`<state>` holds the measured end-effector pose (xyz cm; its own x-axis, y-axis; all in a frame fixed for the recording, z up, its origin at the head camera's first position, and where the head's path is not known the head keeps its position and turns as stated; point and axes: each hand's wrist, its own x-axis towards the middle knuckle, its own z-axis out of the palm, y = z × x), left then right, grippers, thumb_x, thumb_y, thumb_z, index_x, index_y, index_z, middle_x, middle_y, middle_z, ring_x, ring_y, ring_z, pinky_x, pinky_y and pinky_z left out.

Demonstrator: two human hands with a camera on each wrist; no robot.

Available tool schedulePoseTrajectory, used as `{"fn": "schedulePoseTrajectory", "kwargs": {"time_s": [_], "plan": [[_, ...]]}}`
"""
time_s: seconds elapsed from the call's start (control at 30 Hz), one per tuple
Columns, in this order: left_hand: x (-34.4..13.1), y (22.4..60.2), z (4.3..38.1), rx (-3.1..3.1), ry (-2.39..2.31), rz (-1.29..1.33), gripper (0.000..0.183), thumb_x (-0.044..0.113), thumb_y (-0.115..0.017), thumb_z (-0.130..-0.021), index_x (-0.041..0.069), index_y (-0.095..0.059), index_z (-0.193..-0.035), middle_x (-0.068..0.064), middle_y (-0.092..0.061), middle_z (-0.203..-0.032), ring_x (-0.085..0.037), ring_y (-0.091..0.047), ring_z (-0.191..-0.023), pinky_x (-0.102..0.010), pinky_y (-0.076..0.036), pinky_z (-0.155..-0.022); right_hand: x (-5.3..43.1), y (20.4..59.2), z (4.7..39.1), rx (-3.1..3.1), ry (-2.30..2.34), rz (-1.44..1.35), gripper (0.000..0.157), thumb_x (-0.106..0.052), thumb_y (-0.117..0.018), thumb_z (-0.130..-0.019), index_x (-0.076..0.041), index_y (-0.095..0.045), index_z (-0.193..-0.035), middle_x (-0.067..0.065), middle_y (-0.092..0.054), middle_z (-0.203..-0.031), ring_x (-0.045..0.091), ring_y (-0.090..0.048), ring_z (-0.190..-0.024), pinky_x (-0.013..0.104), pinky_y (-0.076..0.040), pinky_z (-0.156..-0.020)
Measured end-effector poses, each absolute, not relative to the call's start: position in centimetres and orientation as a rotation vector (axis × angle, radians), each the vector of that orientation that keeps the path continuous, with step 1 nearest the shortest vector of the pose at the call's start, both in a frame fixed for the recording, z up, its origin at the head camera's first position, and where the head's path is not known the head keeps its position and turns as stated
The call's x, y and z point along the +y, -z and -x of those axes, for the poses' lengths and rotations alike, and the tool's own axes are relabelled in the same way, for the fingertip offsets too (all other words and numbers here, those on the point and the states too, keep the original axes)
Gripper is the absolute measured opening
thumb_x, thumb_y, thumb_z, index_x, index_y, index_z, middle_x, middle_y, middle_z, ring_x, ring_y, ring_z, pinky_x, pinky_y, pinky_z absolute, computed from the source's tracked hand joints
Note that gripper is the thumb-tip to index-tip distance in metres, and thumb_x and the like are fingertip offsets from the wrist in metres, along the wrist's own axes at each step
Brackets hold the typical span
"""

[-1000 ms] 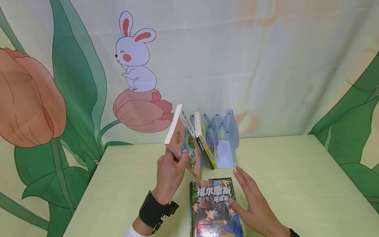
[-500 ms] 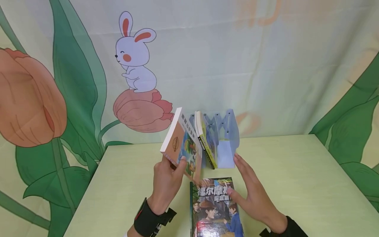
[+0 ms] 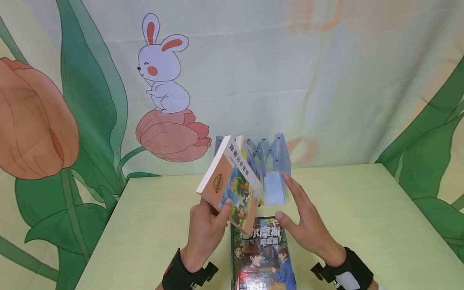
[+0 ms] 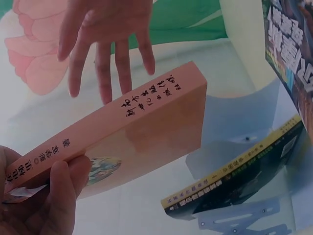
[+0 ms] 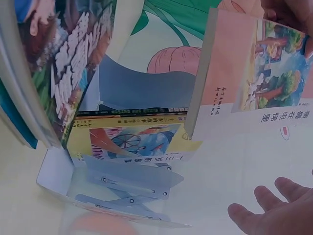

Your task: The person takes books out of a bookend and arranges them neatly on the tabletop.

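My left hand grips a paperback book with an orange-pink cover and a painted scene, tilted in the air. Its pink spine faces the left wrist camera, with thumb and fingers at one end. To the right, my right hand hovers with its fingers spread, touching nothing. Below both hands a dark hardcover book with a cartoon cover lies on the table, partly covered by the held book. Behind stands a pale blue book rack; a yellow book and a dark-spined book stand in it.
The pale green table reaches back to a printed cloth backdrop with a rabbit and tulips. In the right wrist view, more book edges show under the hardcover. Black straps with small cameras circle both wrists.
The held book has swung right and lowered slightly, now hiding most of the racked books in the head view. My right hand has risen a little and stays spread.
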<state>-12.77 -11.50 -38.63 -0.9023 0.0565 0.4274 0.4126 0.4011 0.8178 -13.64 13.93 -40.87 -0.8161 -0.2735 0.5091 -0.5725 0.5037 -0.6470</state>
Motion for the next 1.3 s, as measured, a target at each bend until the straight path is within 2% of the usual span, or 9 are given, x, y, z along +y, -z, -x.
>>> {"fn": "schedulePoseTrajectory", "kwargs": {"time_s": [0.13, 0.3, 0.4, 0.53, 0.6, 0.7, 0.83, 1.03, 1.3], "plan": [[-11.3, 38.9, 12.3, -2.332, 1.602, 0.422, 0.046, 0.013, -0.058, -0.098, 0.014, -0.046, -0.143, -0.014, -0.072, -0.100, -0.006, -0.057, -0.055, -0.026, -0.046, -0.050, 13.9, 40.5, 14.0, -2.390, -1.246, -0.716, 0.082, -0.017, -0.063, -0.091, -0.020, -0.017, -0.159, 0.007, -0.025, -0.162, 0.041, -0.030, -0.146, 0.071, -0.032, -0.105], [-10.9, 39.3, 11.7, -2.365, 1.697, 0.445, 0.049, 0.016, -0.057, -0.100, 0.021, -0.041, -0.146, -0.012, -0.071, -0.111, -0.007, -0.061, -0.060, -0.026, -0.048, -0.051, 13.9, 40.5, 14.2, -2.377, -1.251, -0.723, 0.081, -0.013, -0.062, -0.092, -0.018, -0.018, -0.158, 0.004, -0.027, -0.162, 0.028, -0.029, -0.148, 0.060, -0.032, -0.111], [-10.7, 39.5, 11.4, -2.379, 1.702, 0.461, 0.050, 0.018, -0.057, -0.100, 0.024, -0.040, -0.147, -0.010, -0.070, -0.115, -0.008, -0.061, -0.062, -0.025, -0.046, -0.051, 14.0, 40.5, 14.3, -2.350, -1.253, -0.731, 0.079, -0.013, -0.062, -0.092, -0.018, -0.019, -0.158, 0.004, -0.030, -0.161, 0.021, -0.030, -0.148, 0.045, -0.032, -0.116], [-10.5, 39.4, 10.8, -2.384, 1.728, 0.475, 0.050, 0.017, -0.057, -0.100, 0.022, -0.040, -0.147, -0.010, -0.070, -0.116, -0.008, -0.062, -0.066, -0.024, -0.046, -0.053, 13.8, 40.6, 14.5, -2.298, -1.301, -0.762, 0.078, -0.008, -0.060, -0.093, -0.017, -0.019, -0.158, 0.005, -0.034, -0.159, 0.021, -0.034, -0.146, 0.023, -0.028, -0.116], [-10.4, 39.3, 10.6, -2.383, 1.761, 0.483, 0.049, 0.015, -0.057, -0.099, 0.019, -0.042, -0.145, -0.013, -0.070, -0.115, -0.007, -0.063, -0.070, -0.025, -0.047, -0.055, 13.7, 40.7, 14.6, -2.287, -1.328, -0.772, 0.077, -0.004, -0.058, -0.094, -0.016, -0.018, -0.159, 0.005, -0.036, -0.158, 0.022, -0.036, -0.145, 0.024, -0.030, -0.116], [-10.4, 39.1, 10.2, -2.374, 1.811, 0.491, 0.046, 0.013, -0.059, -0.098, 0.015, -0.046, -0.142, -0.015, -0.071, -0.109, -0.008, -0.062, -0.065, -0.026, -0.047, -0.054, 13.6, 40.8, 14.6, -2.298, -1.357, -0.785, 0.074, 0.001, -0.052, -0.096, -0.017, -0.017, -0.159, 0.005, -0.037, -0.158, 0.025, -0.038, -0.143, 0.040, -0.035, -0.114], [-10.4, 39.1, 9.8, -2.362, 1.849, 0.539, 0.046, 0.012, -0.059, -0.098, 0.014, -0.047, -0.142, -0.016, -0.071, -0.111, -0.011, -0.068, -0.074, -0.025, -0.050, -0.058, 13.5, 41.0, 14.6, -2.327, -1.395, -0.811, 0.070, 0.001, -0.046, -0.100, -0.018, -0.015, -0.159, 0.009, -0.038, -0.156, 0.030, -0.043, -0.139, 0.056, -0.039, -0.107], [-10.4, 39.4, 9.4, -2.349, 1.850, 0.662, 0.049, 0.011, -0.058, -0.098, 0.010, -0.043, -0.144, -0.019, -0.070, -0.115, -0.017, -0.073, -0.078, -0.028, -0.057, -0.060, 13.4, 41.4, 14.4, -2.370, -1.475, -0.845, 0.064, -0.004, -0.039, -0.104, -0.020, -0.011, -0.160, 0.016, -0.040, -0.153, 0.035, -0.053, -0.129, 0.047, -0.052, -0.089], [-10.4, 40.0, 9.3, -2.334, 1.844, 0.751, 0.051, 0.008, -0.057, -0.097, 0.010, -0.041, -0.146, -0.020, -0.068, -0.118, -0.022, -0.075, -0.087, -0.030, -0.059, -0.063, 13.2, 41.8, 14.3, -2.373, -1.488, -0.838, 0.062, -0.006, -0.037, -0.105, -0.026, -0.013, -0.159, 0.014, -0.045, -0.150, 0.014, -0.058, -0.112, 0.033, -0.051, -0.084]]}}
